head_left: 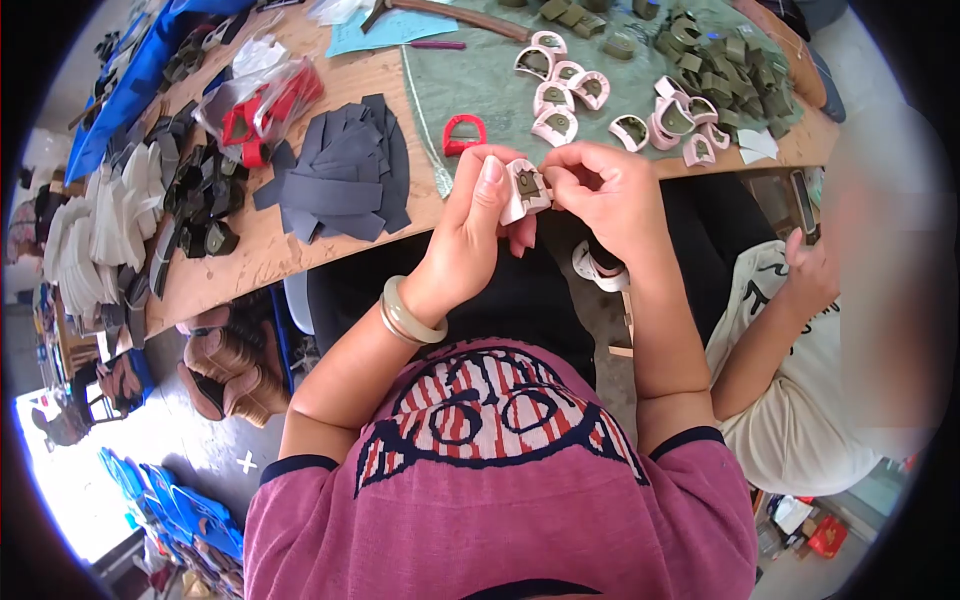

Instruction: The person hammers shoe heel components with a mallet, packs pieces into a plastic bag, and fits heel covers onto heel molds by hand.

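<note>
My left hand [470, 225] is closed around a pale pink, D-shaped shoe heel [527, 188], its olive inner face turned up. My right hand [605, 195] pinches at the right edge of the same heel; the fingertips partly hide what they grip. Beyond my hands, several similar pink-rimmed heels [554, 126] lie on a green cloth [440, 90]. A red-rimmed heel [464, 133] sits just past my left hand. Farther right is a heap of bare olive heels [735, 75].
Dark grey strips [335, 190] are piled on the wooden table [250, 250] at left, near a plastic bag with red pieces [270, 110] and white strips [110, 225]. A hammer [455, 12] lies at the back. Another person's hand [812, 272] is at right.
</note>
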Motion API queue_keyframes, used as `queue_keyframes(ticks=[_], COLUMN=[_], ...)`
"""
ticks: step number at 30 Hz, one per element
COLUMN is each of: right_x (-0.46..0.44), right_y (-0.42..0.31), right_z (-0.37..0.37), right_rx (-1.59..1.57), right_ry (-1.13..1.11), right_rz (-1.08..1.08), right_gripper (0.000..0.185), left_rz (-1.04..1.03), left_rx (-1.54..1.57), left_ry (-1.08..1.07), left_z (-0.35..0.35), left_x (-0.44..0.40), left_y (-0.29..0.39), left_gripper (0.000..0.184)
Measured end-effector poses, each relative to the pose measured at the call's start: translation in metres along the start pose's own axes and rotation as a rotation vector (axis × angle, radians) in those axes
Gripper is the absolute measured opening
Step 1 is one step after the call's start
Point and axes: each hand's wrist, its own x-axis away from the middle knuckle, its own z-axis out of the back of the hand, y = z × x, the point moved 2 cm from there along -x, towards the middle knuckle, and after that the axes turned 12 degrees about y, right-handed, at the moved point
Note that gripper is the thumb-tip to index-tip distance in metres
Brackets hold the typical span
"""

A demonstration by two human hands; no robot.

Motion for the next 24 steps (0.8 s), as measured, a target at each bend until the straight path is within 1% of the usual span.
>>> queue_keyframes(ticks=[1, 2, 4, 5, 6, 7, 9, 10, 12, 14, 15, 16, 18, 19, 20, 22, 23, 24], right_x=[-0.002, -0.002, 0.005, 0.007, 0.007, 0.006, 0.007, 0.006, 0.004, 0.003, 0.001, -0.001, -0.002, -0.001, -0.001, 0.001, 0.001, 0.002], right_y=[0.002, 0.000, -0.010, -0.014, -0.014, -0.016, -0.019, -0.019, -0.021, -0.020, -0.017, -0.014, -0.010, -0.007, -0.004, 0.002, 0.007, 0.011], right_z=[-0.003, -0.007, -0.013, -0.016, -0.019, -0.020, -0.022, -0.022, -0.022, -0.023, -0.024, -0.025, -0.025, -0.025, -0.024, -0.021, -0.019, -0.019], right_rx=[-0.037, -0.040, 0.009, 0.032, 0.030, 0.102, 0.244, 0.244, 0.334, 0.378, 0.351, 0.323, 0.295, 0.276, 0.257, 0.241, 0.058, -0.124], right_ry=[-0.030, -0.048, -0.016, 0.007, 0.001, 0.025, 0.072, 0.071, 0.058, 0.045, 0.053, 0.059, 0.065, 0.051, 0.036, 0.018, -0.011, -0.040], right_rz=[-0.072, -0.070, 0.088, 0.166, 0.164, 0.254, 0.430, 0.427, 0.500, 0.534, 0.520, 0.507, 0.495, 0.457, 0.418, 0.379, 0.168, -0.046], right_gripper=[0.007, 0.007, 0.008, 0.009, 0.009, 0.009, 0.008, 0.008, 0.008, 0.008, 0.008, 0.008, 0.008, 0.008, 0.007, 0.008, 0.010, 0.014], left_rz=[-0.006, -0.011, -0.009, -0.071, -0.134, -0.199, -0.203, -0.213, -0.221, -0.102, -0.044, -0.044, 0.035, 0.073, 0.073, 0.224, 0.296, 0.295], left_rx=[-0.024, -0.048, -0.073, -0.154, -0.235, -0.314, -0.321, -0.329, -0.337, -0.305, -0.288, -0.286, -0.156, -0.092, -0.091, 0.049, 0.119, 0.122], left_ry=[0.002, 0.007, 0.029, 0.057, 0.079, 0.100, 0.113, 0.119, 0.124, 0.108, 0.098, 0.099, 0.122, 0.135, 0.139, 0.147, 0.150, 0.152], left_z=[0.003, 0.006, 0.009, 0.007, 0.003, 0.001, 0.000, 0.000, 0.001, 0.003, 0.003, 0.004, 0.006, 0.007, 0.008, 0.010, 0.010, 0.012], left_x=[0.000, 0.001, 0.004, 0.007, 0.008, 0.008, 0.009, 0.009, 0.009, 0.010, 0.010, 0.009, 0.006, 0.004, 0.004, 0.002, 0.001, 0.001], left_y=[0.000, 0.001, 0.002, 0.003, 0.005, 0.006, 0.004, 0.004, 0.005, 0.010, 0.010, 0.010, 0.009, 0.009, 0.009, 0.013, 0.013, 0.013], left_gripper=[0.033, 0.034, 0.035, 0.036, 0.036, 0.037, 0.035, 0.033, 0.031, 0.037, 0.040, 0.040, 0.045, 0.047, 0.047, 0.054, 0.058, 0.058])
